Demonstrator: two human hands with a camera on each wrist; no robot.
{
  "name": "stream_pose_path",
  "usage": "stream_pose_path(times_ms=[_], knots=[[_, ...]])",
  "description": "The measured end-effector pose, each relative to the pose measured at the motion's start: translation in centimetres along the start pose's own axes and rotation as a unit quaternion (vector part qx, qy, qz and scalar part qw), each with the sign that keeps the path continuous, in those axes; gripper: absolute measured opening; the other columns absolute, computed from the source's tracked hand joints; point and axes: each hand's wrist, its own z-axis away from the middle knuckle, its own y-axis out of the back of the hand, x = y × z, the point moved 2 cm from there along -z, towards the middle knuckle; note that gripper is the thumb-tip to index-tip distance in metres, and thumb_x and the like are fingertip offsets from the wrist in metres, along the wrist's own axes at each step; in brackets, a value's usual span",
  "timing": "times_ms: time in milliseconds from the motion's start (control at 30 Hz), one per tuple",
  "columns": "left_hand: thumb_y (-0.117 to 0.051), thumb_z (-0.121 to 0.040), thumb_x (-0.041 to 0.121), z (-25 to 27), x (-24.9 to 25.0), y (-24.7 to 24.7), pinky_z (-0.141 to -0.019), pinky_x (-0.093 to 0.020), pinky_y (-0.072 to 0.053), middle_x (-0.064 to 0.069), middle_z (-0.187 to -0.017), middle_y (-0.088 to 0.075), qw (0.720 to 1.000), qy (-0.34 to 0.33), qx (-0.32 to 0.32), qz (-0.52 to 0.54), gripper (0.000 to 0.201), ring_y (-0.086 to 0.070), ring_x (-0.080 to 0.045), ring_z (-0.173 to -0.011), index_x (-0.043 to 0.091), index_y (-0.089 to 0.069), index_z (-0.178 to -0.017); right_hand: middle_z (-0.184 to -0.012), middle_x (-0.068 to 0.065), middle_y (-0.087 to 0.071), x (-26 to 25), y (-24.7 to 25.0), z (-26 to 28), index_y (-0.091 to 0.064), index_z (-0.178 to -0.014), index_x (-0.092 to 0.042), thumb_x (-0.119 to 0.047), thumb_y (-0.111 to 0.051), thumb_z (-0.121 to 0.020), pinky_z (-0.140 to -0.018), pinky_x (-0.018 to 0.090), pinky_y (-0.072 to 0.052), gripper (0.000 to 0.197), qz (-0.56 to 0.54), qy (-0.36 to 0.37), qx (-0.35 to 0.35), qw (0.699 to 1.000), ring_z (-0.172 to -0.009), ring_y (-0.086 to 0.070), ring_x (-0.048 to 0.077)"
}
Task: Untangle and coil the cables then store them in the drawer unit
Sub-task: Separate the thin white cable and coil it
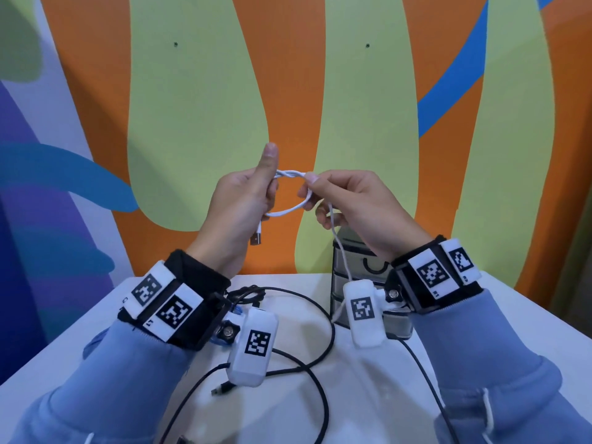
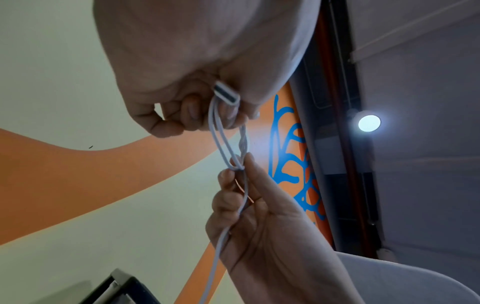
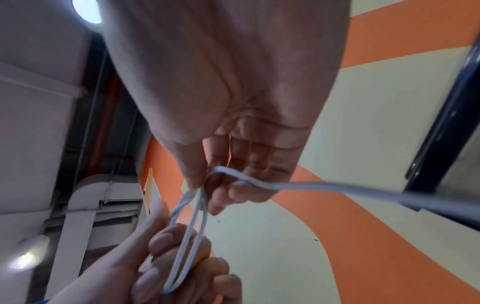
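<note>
Gripping: left hand (image 1: 243, 200) closes round a thin white USB cable (image 1: 288, 210), thumb raised
Right hand (image 1: 349, 203): pinches the small loop's other side
Cable: held above the white surface (image 1: 480, 315)
Behind: small grey plastic drawer unit (image 1: 358, 264)
Below: loose black cables (image 1: 320, 347)

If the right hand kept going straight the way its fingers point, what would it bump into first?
The right hand points leftward at the left hand, with only the small loop of white cable that both hold between them. So it would probably meet the left hand's fingers first, though depth is hard to judge.
</note>
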Motion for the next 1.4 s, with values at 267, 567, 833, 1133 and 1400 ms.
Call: stream_pose_path(times_ms=[267, 567, 833, 1133, 1400], knots=[[-0.055, -0.11, 0.037, -0.2, -0.2, 0.3, -0.064, -0.037, -0.032, -0.001, -0.061, -0.027, 0.998, -0.044, 0.026, 0.027, 0.054, -0.024, -0.027, -0.066, 0.026, -0.037, -0.06, -0.077, 0.009, -0.06, 0.2, 0.9, 0.1, -0.074, -0.106, 0.008, -0.021, -0.065, -0.103, -0.06, 0.023, -0.043, 0.03, -0.064, -0.068, -0.026, 0.995, -0.063, -0.05, 0.015], [-0.047, -0.111, 0.047, 0.2, 0.0, 0.6, -0.049, -0.052, -0.037, -0.007, -0.065, -0.031, 0.969, -0.168, 0.117, -0.136, 0.056, -0.029, -0.024, -0.056, 0.016, -0.038, -0.065, -0.123, 0.018, -0.07, -0.5, 0.2, 0.5, -0.068, -0.125, 0.006, -0.01, -0.063, -0.097, -0.071, 0.021, -0.06, 0.032, -0.256, -0.158, -0.098, 0.949, -0.118, -0.068, 0.026], [-0.047, -0.11, 0.051, 0.2, -0.4, 0.2, -0.048, -0.052, -0.04, -0.007, -0.064, -0.031, 0.971, -0.169, 0.106, -0.132, 0.062, -0.032, -0.027, -0.054, 0.002, -0.042, -0.072, -0.129, 0.017, -0.072, -0.3, -0.6, 0.3, -0.068, -0.127, -0.001, -0.015, -0.065, -0.1, -0.102, 0.035, -0.057, 0.031, -0.24, -0.139, -0.094, 0.956, -0.119, -0.07, 0.021], [-0.059, -0.107, 0.047, 0.1, 0.1, 0.4, -0.043, -0.026, -0.026, 0.003, -0.057, -0.035, 0.979, -0.149, -0.024, -0.135, 0.056, -0.028, -0.015, -0.046, 0.013, -0.054, -0.064, -0.099, 0.012, -0.076, -0.5, -0.8, 0.6, -0.063, -0.132, -0.014, 0.001, -0.078, -0.088, -0.086, 0.036, -0.062, 0.048, -0.08, -0.087, -0.061, 0.991, -0.097, -0.073, 0.019], [-0.056, -0.103, 0.063, -0.1, -0.9, 0.3, -0.046, -0.035, -0.039, -0.01, -0.059, -0.056, 0.951, -0.167, -0.149, -0.212, 0.067, -0.051, -0.029, -0.043, 0.003, -0.064, -0.074, -0.088, 0.017, -0.073, -0.8, -0.6, 0.7, -0.072, -0.119, 0.002, 0.003, -0.075, -0.091, -0.069, 0.023, -0.057, 0.028, 0.001, -0.059, -0.088, 0.994, -0.072, -0.07, 0.019]])
